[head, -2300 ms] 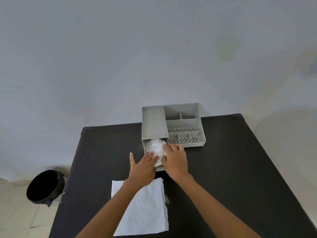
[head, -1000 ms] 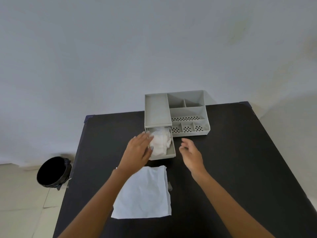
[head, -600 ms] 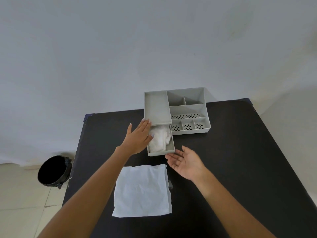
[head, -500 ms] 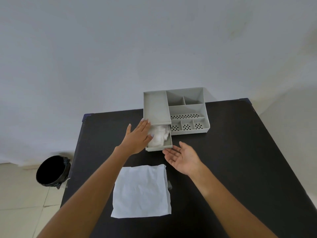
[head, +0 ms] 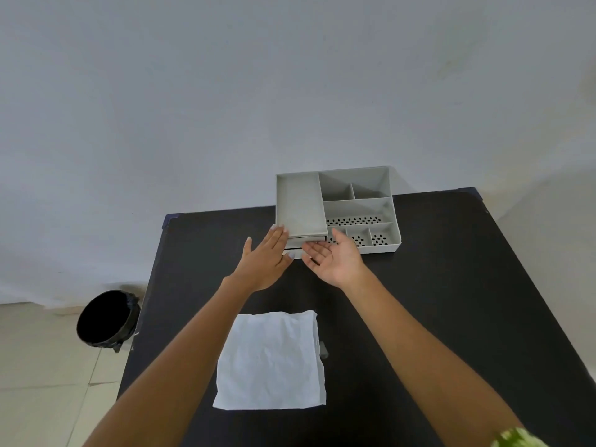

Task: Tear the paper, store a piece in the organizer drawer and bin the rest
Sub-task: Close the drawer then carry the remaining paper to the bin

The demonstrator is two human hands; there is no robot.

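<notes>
My left hand (head: 263, 261) lies flat and spread, fingers at the front left corner of the grey organizer (head: 335, 209), gripping nothing. My right hand (head: 333, 258) is palm up and loose, fingertips against the drawer (head: 298, 245), which sits nearly flush with the organizer; I cannot see inside it. The remaining white paper (head: 271, 358) lies flat on the black worktop (head: 451, 301) between my forearms. The black bin (head: 108, 319) stands on the floor to the left.

Pale grey organizer (head: 335, 208), with rows of small dark holes in its front trays. Matte black table (head: 451, 285). White, faintly crinkled paper (head: 271, 359). Black bin (head: 108, 319) on cream floor tiles (head: 38, 366). Plain bluish-white wall (head: 225, 91).
</notes>
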